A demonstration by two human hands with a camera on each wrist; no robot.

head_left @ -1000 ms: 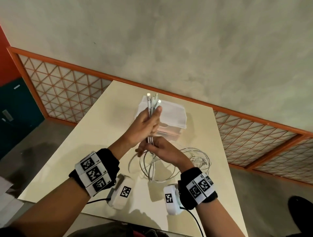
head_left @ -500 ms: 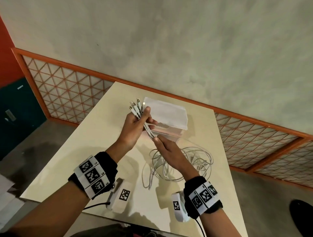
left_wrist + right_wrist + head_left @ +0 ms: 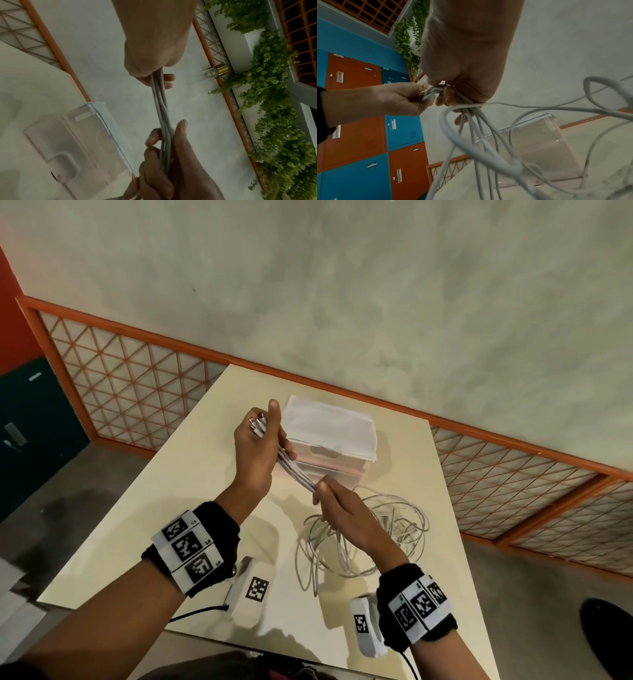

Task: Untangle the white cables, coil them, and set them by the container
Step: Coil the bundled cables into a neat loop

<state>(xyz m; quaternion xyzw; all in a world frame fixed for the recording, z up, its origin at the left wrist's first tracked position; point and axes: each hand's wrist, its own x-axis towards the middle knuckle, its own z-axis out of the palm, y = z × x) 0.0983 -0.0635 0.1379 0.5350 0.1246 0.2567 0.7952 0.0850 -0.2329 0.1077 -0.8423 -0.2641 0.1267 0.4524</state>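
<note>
Several white cables (image 3: 297,471) run as one bundle between my two hands above the cream table (image 3: 144,508). My left hand (image 3: 260,446) grips the bundle near its plug ends (image 3: 256,422), which stick up past the thumb. My right hand (image 3: 337,501) pinches the same bundle lower down, close in front of the clear container (image 3: 329,436). Below the right hand the cables (image 3: 394,522) hang and spread in loose tangled loops on the table. In the left wrist view the bundle (image 3: 161,108) runs taut from one hand to the other. In the right wrist view loops (image 3: 488,148) dangle under my right hand (image 3: 462,86).
The container (image 3: 72,142) with a white lid stands at the table's far side, near an orange-framed lattice rail (image 3: 137,378). Blue and orange lockers (image 3: 359,121) are at the left. The table's right edge (image 3: 455,508) lies close to the cable loops.
My left hand has moved left and tilted, so the plug ends point up-left now. My right hand has slid down the bundle, stretching it out between the hands.
</note>
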